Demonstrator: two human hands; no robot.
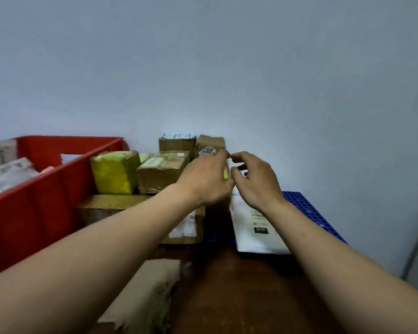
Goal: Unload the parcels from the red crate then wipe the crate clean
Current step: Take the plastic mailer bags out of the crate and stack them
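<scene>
Left hand [206, 180] and right hand [255, 180] hover close over parcels [162, 171] beside the red crate [34, 213].

left hand [208, 180]: arm extended, fingers [218, 159] curled | right hand [253, 180]: arm extended, fingers loosely bent, beside left

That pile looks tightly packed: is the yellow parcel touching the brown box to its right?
Touching. Head view: the yellow parcel sits flush against the brown box, no gap between.

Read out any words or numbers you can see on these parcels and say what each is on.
"010": white on a black patch, upside down, on the white mailer bag.
"004", seemingly: tilted label on the small brown box at the back.
Labels on the white parcels in the red crate and on the flat brown box: too blurred.
</scene>
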